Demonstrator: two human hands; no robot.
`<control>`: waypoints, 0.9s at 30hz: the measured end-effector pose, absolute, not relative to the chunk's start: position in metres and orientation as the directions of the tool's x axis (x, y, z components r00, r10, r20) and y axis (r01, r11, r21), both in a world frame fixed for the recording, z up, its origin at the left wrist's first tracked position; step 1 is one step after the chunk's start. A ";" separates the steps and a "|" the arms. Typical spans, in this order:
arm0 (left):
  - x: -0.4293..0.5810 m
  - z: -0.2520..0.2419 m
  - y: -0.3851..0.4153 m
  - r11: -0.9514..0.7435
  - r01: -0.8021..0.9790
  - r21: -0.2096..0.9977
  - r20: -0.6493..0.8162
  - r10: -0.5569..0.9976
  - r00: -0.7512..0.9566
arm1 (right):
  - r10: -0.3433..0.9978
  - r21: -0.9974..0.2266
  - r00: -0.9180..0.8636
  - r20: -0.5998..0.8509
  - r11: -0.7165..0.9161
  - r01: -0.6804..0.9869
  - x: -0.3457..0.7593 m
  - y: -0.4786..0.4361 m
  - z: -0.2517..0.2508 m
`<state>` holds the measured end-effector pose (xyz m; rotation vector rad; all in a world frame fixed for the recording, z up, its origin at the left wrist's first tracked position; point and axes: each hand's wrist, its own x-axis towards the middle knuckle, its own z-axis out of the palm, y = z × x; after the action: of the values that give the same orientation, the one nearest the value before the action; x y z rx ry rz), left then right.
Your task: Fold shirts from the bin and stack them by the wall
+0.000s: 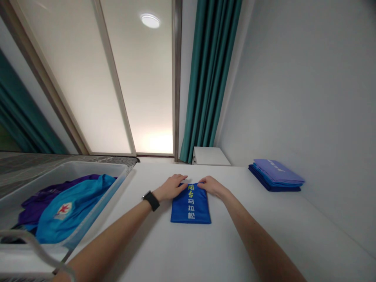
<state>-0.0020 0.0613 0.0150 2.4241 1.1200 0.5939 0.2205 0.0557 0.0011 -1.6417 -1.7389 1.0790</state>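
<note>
A folded blue garment (181, 213) lies flat on the white table in front of me, with yellow and white characters running down its middle. My left hand (171, 187), wearing a black watch on the wrist, is at the garment's far left corner. Its fingers are stretched out and the thumb rests on the cloth. At the far right corner, my right hand (214, 186) has its thumb and fingers closed on the edge. The fingertips of both hands are partly hidden.
A white plastic bin (96, 167) on the left holds loose purple and light-blue clothes (79, 207). To the right, a stack of folded garments (276, 174) sits by the wall. A white cabinet (210, 156) stands beyond the table (188, 254). A pale cable (38, 248) crosses the lower left.
</note>
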 end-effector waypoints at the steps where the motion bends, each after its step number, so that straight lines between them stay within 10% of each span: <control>1: 0.004 0.019 0.071 -0.595 0.608 0.525 0.164 0.772 0.614 | 0.979 -0.838 -0.138 -0.151 -0.052 0.543 0.220 0.055 0.002; 11: 0.030 0.043 0.123 -0.253 0.640 0.725 -0.469 0.500 0.728 | 0.989 -0.969 -0.126 -0.076 -0.043 0.243 0.231 0.053 -0.001; 27: -0.029 0.038 0.106 -0.063 0.588 0.806 -0.456 0.568 0.686 | 0.960 -0.955 -0.159 -0.231 -0.193 0.224 0.219 0.050 -0.010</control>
<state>-0.0288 0.1059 0.0376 1.7197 0.9351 -0.0219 0.2193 0.0496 -0.0100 -1.4362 -1.3953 1.4056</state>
